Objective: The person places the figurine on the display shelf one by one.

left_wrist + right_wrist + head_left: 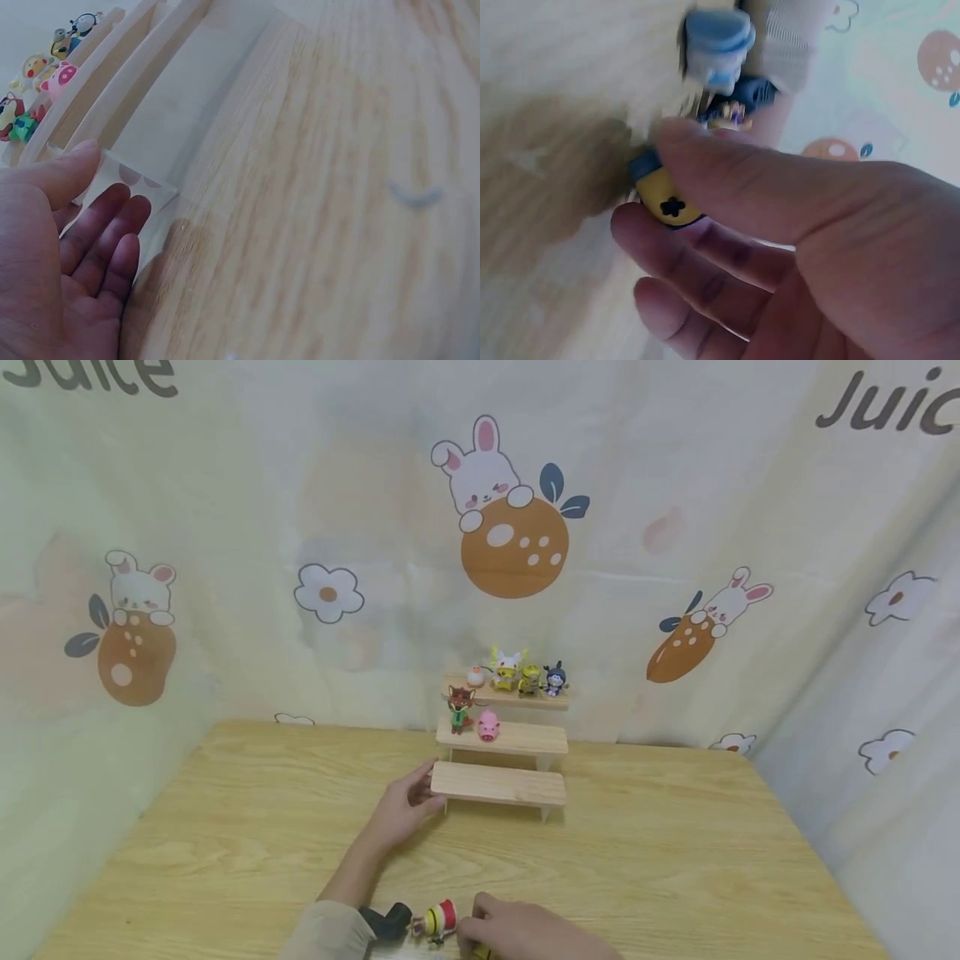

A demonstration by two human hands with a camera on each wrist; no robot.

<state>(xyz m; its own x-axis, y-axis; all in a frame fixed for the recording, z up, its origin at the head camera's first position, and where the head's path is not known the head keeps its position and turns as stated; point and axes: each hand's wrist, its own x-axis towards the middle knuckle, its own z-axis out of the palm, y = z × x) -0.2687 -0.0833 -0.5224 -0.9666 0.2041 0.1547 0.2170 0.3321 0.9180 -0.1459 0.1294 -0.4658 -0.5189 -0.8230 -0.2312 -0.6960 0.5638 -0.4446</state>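
A three-tier wooden stand (498, 783) with clear supports stands toward the back of the table. My left hand (405, 806) grips the left end of its lowest tier; in the left wrist view the thumb lies on the corner and the fingers curl by the clear side panel (154, 180). Near the table's front, my right hand (528, 931) pinches a small yellow and blue toy figure (660, 191) with a black emblem, between thumb and fingers. Most of that figure is hidden by the hand. Just left of it lies a red, white and yellow toy figure (442, 917).
A fox figure (459, 714) and a pink pig figure (489, 727) stand on the middle tier, and several small figures (528, 679) line the top one. A light blue-hatted toy (718, 49) is beyond the right hand. A printed curtain (375, 527) hangs behind the table.
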